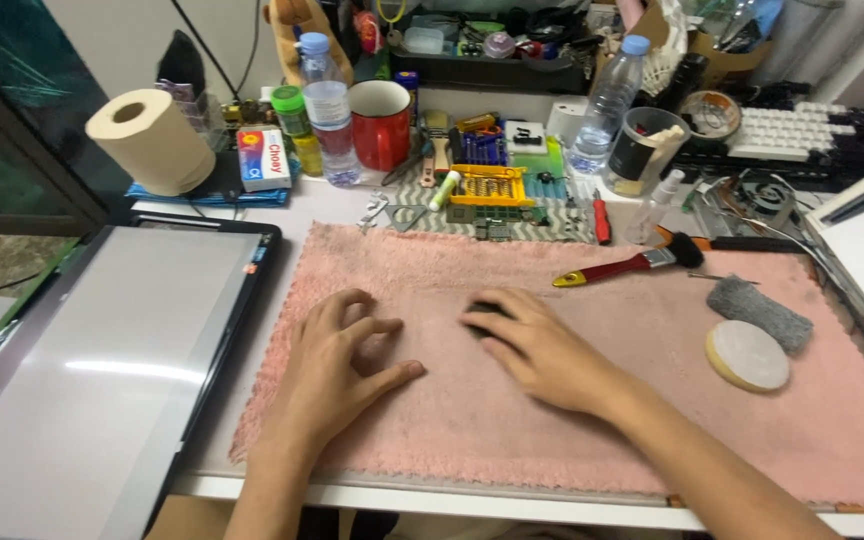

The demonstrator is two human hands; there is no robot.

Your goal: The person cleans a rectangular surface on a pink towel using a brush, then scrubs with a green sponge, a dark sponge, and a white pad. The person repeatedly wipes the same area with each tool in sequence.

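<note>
My left hand [337, 365] rests on a pink towel [552, 400] spread over the desk, fingers bent and apart, holding nothing. My right hand [537, 350] lies palm down on the towel beside it, its fingertips covering a small dark object [482, 308] that is mostly hidden. Whether the fingers grip that object I cannot tell.
A large dark-framed screen panel [102, 370] lies flat at the left. On the towel's right are a red-handled brush [622, 265], a grey pad [760, 312] and a round white disc [747, 355]. Behind stand a paper roll [147, 140], red mug [382, 125], two water bottles, a yellow screwdriver set [492, 185] and a keyboard [802, 130].
</note>
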